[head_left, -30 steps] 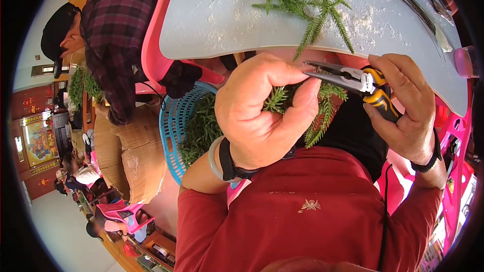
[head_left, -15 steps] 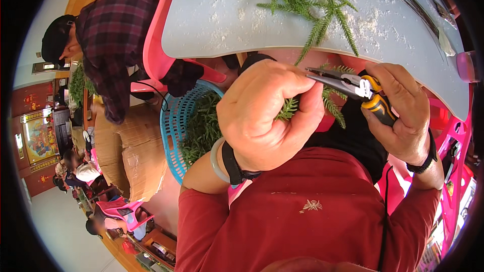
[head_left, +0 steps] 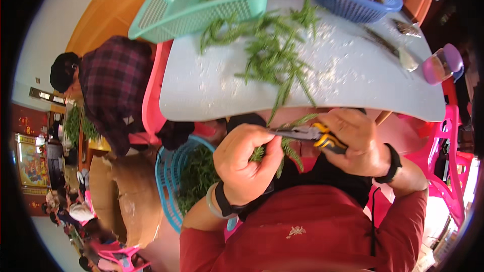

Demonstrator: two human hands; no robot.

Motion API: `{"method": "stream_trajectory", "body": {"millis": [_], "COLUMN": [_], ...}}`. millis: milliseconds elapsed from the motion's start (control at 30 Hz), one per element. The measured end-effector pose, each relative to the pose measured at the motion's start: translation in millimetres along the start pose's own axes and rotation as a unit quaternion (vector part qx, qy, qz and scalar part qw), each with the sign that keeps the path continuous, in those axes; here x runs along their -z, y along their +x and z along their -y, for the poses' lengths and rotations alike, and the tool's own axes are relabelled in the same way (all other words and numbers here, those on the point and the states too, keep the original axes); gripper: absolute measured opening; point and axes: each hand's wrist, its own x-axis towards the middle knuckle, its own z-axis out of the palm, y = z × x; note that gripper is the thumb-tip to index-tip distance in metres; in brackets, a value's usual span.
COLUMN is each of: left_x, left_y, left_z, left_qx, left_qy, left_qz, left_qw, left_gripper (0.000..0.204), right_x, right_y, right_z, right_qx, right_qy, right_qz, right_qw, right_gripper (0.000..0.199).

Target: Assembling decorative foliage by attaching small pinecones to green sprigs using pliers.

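My left hand (head_left: pixel 242 163) is closed in a pinch, thumb against forefinger, on a green needle-leaved sprig (head_left: pixel 291 156) whose fronds show below and behind the fingers. The pinched end itself is hidden. Wrapped around the yellow-and-black handles of long-nose pliers (head_left: pixel 302 133) is my right hand (head_left: pixel 355 141). The jaws of the pliers point left, their tips right at my left thumb and fingertip. Both hands are in front of my body, just off the table's near edge. More green sprigs (head_left: pixel 275 53) lie heaped on the pale table (head_left: pixel 201 88).
A green basket (head_left: pixel 201 20) and a blue basket (head_left: pixel 353 7) stand on the table's far side. Wires (head_left: pixel 380 40) and a purple-lidded container (head_left: pixel 438 65) are at right. Left of me are a blue basket of greenery (head_left: pixel 169 186), a cardboard box (head_left: pixel 133 201) and a bending person (head_left: pixel 113 80).
The view has tilted up, showing more of the table and its baskets. The pliers' jaws, slightly apart before, now look closer together, with their tips still at my left fingertips.
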Motion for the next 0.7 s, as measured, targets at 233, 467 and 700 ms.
{"method": "stream_trajectory", "body": {"millis": [233, 467, 700], "left_x": [-4, -3, 2], "left_y": [-2, -6, 1], "left_z": [2, 3, 11], "left_qx": [0.042, 0.205, 0.216], "left_qy": [-0.063, -0.25, -0.275], "left_qz": [-0.012, -0.019, -0.049], "left_qw": [0.997, 0.946, 0.935], "left_gripper": [0.015, 0.008, 0.006], "right_x": [-3, 4, 21], "right_y": [-11, 4, 8], "right_z": [-2, 2, -3], "right_qx": [-0.026, -0.036, -0.028], "right_qy": [-0.023, -0.016, -0.076], "right_qz": [-0.008, 0.021, -0.017], "right_qw": [0.999, 0.999, 0.997], "right_gripper": [0.046, 0.049, 0.048]}}
